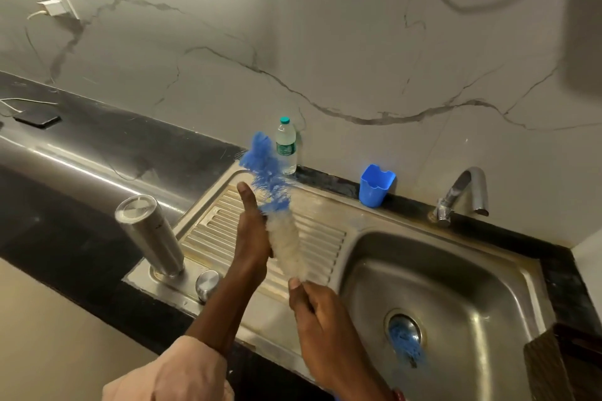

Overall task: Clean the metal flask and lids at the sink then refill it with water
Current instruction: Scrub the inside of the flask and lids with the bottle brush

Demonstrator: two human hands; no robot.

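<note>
A metal flask (150,235) stands upside down on the left corner of the steel sink's drainboard (322,239). A round metal lid (207,284) lies just right of its base. My right hand (321,319) pinches the lower end of a bottle brush (277,205) with blue and white bristles, held slanting above the drainboard. My left hand (250,234) wraps around the white bristles at mid-length, thumb pointing up. A tap (462,193) stands at the back right over the basin (439,296).
A blue scrubber (405,342) sits over the basin drain. A blue plastic cup (376,185) and a small water bottle (286,146) stand by the marble wall. A phone (38,118) with a cable lies on the dark counter at far left.
</note>
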